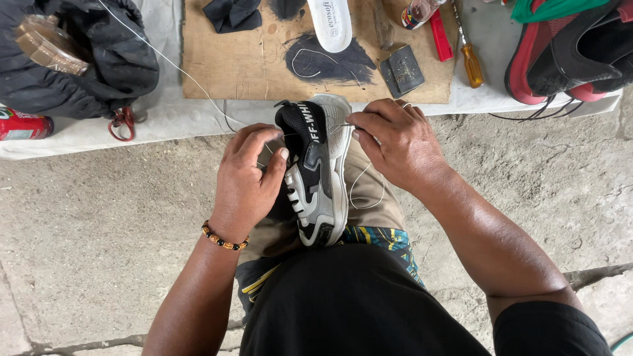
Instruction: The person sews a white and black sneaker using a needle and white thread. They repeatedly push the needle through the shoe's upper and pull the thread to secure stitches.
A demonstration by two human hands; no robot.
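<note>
Concrete floor (99,217) fills most of what I see, with a white sheet (165,115) along its far edge and a worn wooden board (257,66) on top. A black jacket (72,59) is heaped at the far left, and a red-and-black shoe (567,53) sits at the far right.

Across my knee lies the black, grey and white sneaker (316,175), toe pointing away, braced there so both hands can work it. My left hand (247,178) is closed around its side, thumb pressed on the upper to steady it. My right hand (399,142) is pinched shut on a thin pale thread (366,188), which loops down beside the sole; another strand trails off over the board.

Farther off rest a white insole (330,23), a yellow-handled screwdriver (469,56) and a red can (23,124), none touching my hands.
</note>
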